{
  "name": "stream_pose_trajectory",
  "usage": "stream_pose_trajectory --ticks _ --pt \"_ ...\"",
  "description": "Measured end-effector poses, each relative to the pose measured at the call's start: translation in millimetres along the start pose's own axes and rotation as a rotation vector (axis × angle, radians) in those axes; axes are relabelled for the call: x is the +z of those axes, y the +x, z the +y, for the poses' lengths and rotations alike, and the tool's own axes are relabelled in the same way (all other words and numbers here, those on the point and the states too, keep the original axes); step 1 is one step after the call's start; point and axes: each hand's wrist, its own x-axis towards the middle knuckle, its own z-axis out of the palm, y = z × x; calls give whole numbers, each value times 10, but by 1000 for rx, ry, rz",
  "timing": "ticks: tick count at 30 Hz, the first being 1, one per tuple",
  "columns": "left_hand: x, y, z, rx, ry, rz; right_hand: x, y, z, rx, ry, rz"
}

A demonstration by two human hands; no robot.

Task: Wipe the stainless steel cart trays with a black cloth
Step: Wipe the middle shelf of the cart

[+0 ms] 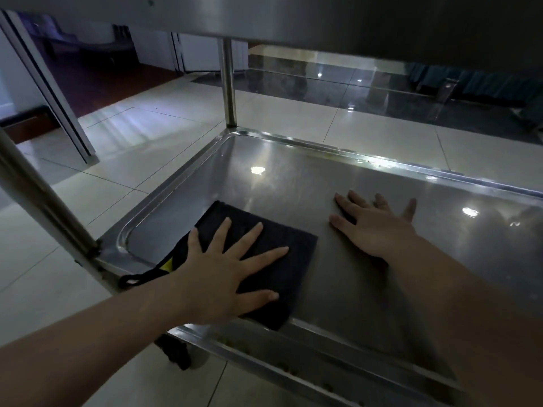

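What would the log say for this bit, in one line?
step: wipe tray | left hand: flat on cloth, near-left corner | right hand: flat on bare tray

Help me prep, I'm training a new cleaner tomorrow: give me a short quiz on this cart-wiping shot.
1. True or false: the right hand grips the black woven cloth.
2. Where on the shiny stainless steel lower tray does the cloth lie? A: near left corner. B: far right corner. C: dead centre.
3. Fill in: the left hand presses the cloth with its fingers ____.
Key: 1 false, it rests flat on bare steel; 2 A; 3 spread.
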Motion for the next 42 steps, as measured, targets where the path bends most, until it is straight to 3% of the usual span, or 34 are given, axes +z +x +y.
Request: stream_pose_trajectory --ticks 6,12,17,22,27,33,35,38,40,42 --pt "-140 733 115 13 -18 33 96 -200 203 70 86 7" --pt "-474 1955 306 -69 -32 91 156 -190 196 78 72 44" --pt "-686 2424 437 -141 -60 69 210 -157 179 90 50 95" --pt "-538 2174 340 -77 -5 93 185 -170 209 73 101 69" --pt "-344 1369 198 -32 -14 -7 161 -173 216 63 146 54" --pt "-3 428 776 32 -29 34 159 -199 276 43 272 52" --pt "42 274 1033 -5 -26 2 125 -253 276 43 399 115" --pt "-10 176 1216 -42 -112 -40 4 -457 302 6 795 247" --pt "-139 195 1172 -77 -194 70 -62 -664 296 -72 816 257" --pt "-271 290 1039 -126 -196 322 -45 -811 216 -173 603 221"
